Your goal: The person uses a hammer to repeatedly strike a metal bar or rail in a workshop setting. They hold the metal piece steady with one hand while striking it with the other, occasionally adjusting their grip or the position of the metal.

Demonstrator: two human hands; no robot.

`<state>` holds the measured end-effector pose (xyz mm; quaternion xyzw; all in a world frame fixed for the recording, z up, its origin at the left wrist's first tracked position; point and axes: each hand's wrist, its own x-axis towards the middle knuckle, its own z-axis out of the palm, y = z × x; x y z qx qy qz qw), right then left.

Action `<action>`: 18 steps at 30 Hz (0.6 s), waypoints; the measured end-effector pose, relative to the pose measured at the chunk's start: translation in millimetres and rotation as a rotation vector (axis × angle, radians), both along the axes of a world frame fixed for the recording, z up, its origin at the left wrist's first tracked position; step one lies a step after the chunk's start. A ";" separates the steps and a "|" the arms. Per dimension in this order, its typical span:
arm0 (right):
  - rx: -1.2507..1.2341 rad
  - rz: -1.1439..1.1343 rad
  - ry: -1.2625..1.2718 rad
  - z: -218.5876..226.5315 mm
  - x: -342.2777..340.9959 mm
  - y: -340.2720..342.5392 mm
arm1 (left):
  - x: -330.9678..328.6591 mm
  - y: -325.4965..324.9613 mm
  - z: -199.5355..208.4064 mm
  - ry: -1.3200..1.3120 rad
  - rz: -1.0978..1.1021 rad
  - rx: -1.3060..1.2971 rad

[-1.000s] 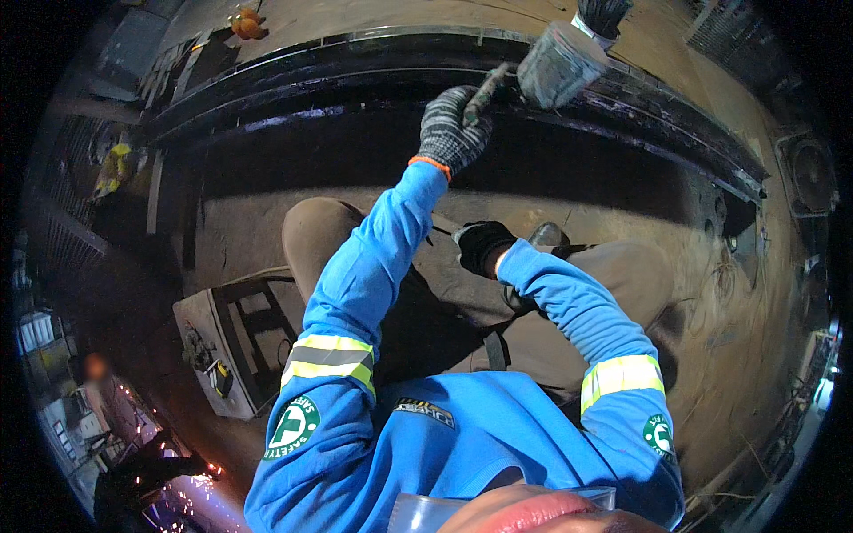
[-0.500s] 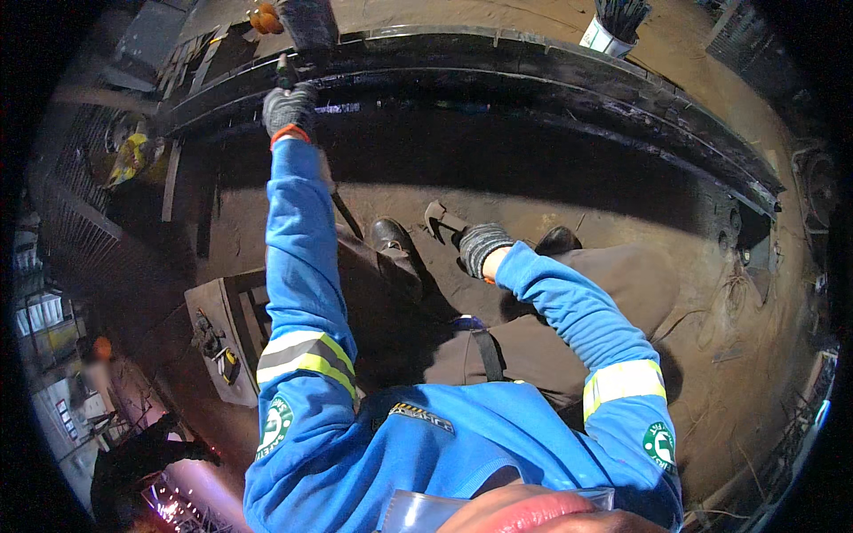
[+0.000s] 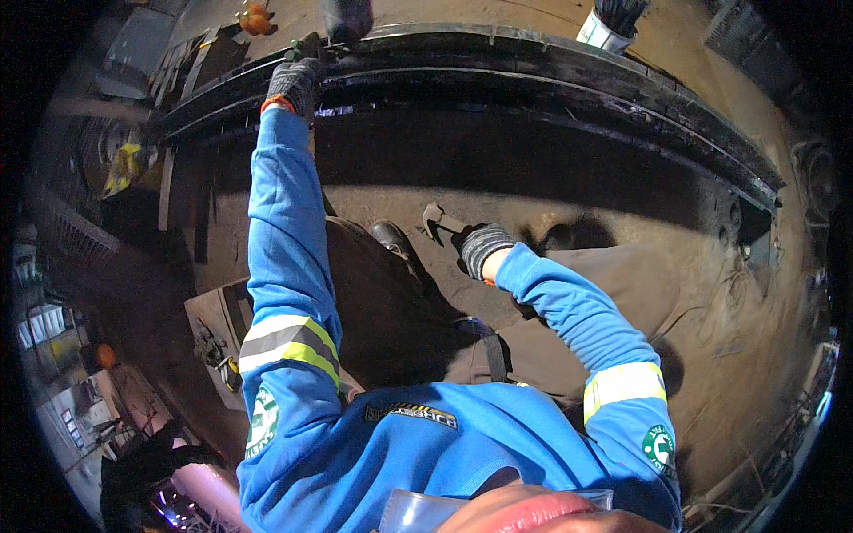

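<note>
Item: long dark steel beam (image 3: 533,84), flanged, lying across the top of the view above a dirt floor (image 3: 729,355); surface black and glossy in places, possibly wet or coated.
Location of item: runs from upper left to right edge, curving with the lens; the person sits before it, legs stretched toward it.
Left hand (image 3: 291,86): gloved in grey knit with orange cuff, arm fully extended in a blue sleeve; its grip is clenched around a small dark tool (image 3: 306,46) held against the beam's near edge. The tool's working end is too small and dark to identify.
Right hand (image 3: 484,247): gloved alike, resting low near the knee; fingers curled, touching or holding a small pale hooked object (image 3: 435,218). Cannot tell whether that grip is closed on it or merely beside it.
Handling, beam: judged very heavy and rigid, not to be shifted by hand; coated face likely slippery, edges hard.
Handling, tool: judged light and stiff; best taken by its shaft, as the left hand has it.
Nearby: white container of dark brushes (image 3: 609,25) on the far side of the beam; orange object (image 3: 253,18) at the upper left; grey box (image 3: 222,342) on the floor to the left.
Clothing: blue work shirt with reflective bands, brown trousers, dark boot (image 3: 391,238).
</note>
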<state>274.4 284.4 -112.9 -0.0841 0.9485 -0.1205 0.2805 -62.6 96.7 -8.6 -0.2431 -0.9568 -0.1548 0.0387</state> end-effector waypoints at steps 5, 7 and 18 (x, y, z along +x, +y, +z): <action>-0.179 -0.134 0.124 2.6 -0.7 -4.7 | 25.6 49.2 25.0 0.445 -0.442 -0.270; -0.130 0.090 0.083 10.2 -2.0 2.3 | 44.6 76.6 35.7 0.494 -0.555 -0.247; -0.064 0.103 0.005 32.6 -10.4 -6.2 | 76.4 112.8 75.8 0.547 -0.591 -0.415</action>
